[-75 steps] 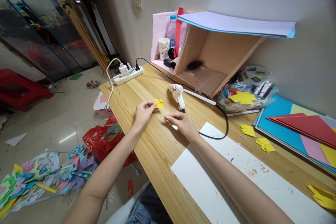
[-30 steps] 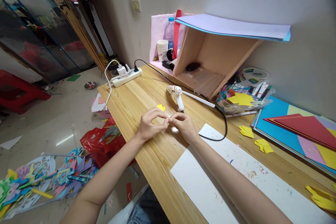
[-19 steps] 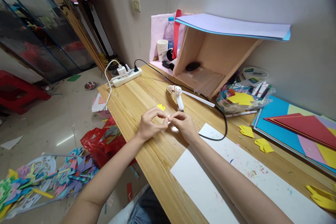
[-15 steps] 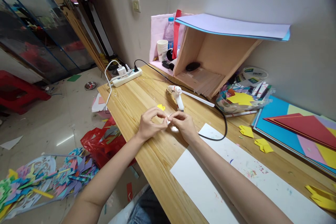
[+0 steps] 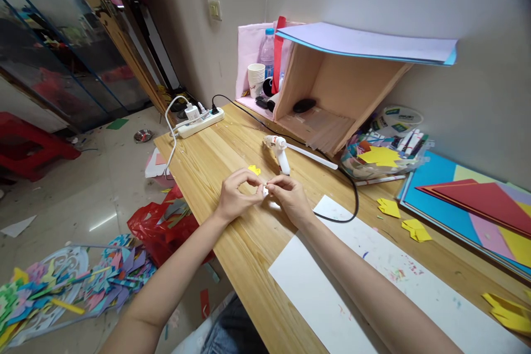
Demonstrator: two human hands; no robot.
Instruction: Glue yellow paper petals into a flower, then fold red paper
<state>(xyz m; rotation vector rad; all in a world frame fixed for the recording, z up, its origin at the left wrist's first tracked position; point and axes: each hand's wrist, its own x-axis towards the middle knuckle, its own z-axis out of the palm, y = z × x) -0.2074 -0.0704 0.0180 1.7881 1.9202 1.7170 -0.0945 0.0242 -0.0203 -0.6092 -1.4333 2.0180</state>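
My left hand (image 5: pixel 240 194) and my right hand (image 5: pixel 290 194) meet above the wooden table (image 5: pixel 244 232), fingertips pinched together. Between them is a small white piece (image 5: pixel 265 191), mostly covered by the fingers, so its kind does not show. Both hands are closed on it, thumb against forefinger. Just beyond the hands a white hot glue gun (image 5: pixel 282 156) stands on the table with a long glue stick (image 5: pixel 313 155) out of its back. A small yellow folded paper piece (image 5: pixel 254 169) lies past my left fingers.
A white board (image 5: pixel 332 282) lies under my right forearm, crossed by a black cable (image 5: pixel 357 199). Yellow paper pieces (image 5: pixel 416 230) and coloured sheets (image 5: pixel 431 171) are to the right. A wooden box (image 5: pixel 344 83), marker basket (image 5: pixel 352 163) and power strip (image 5: pixel 201 123) stand behind.
The hands stay in nearly the same place. Slightly more of the small white piece shows between the fingertips now.
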